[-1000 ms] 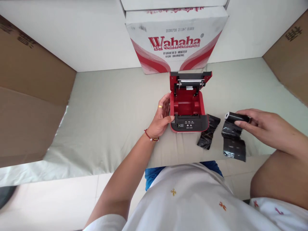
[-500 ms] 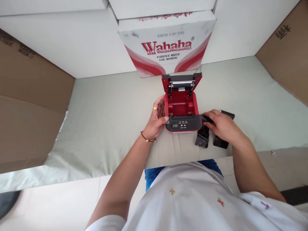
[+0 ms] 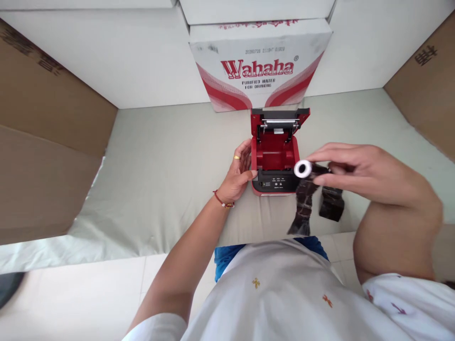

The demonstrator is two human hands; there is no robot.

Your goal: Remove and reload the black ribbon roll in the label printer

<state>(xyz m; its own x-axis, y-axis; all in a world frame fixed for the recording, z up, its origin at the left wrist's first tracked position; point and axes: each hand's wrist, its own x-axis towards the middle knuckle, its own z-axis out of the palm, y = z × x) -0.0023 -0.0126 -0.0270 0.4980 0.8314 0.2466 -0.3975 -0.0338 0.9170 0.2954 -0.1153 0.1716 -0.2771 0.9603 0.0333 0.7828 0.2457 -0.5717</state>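
A small red and black label or receipt printer [image 3: 276, 182] stands on the cloth with its lid [image 3: 279, 122] raised, its red paper bay bare inside. My left hand [image 3: 239, 176] grips its left side, thumb on the front corner and fingers along the wall. Between the fingertips and thumb of my right hand [image 3: 350, 166] is a paper roll [image 3: 303, 169] with a white end, a dark core hole and a dark outer face. A crumpled dark strip [image 3: 303, 208] hangs down from it. The roll is raised over the printer's right front corner.
Behind the printer leans a white and red Wahaha water carton [image 3: 263, 66] against white boxes. Brown cardboard boxes [image 3: 42, 151] flank the pale green cloth [image 3: 170, 166] on both sides. A black block-shaped item [image 3: 332, 204] lies under my right hand.
My right hand has lifted the roll off the cloth and turned it so its white end shows, the dark strip trailing. My left hand keeps its hold on the printer.
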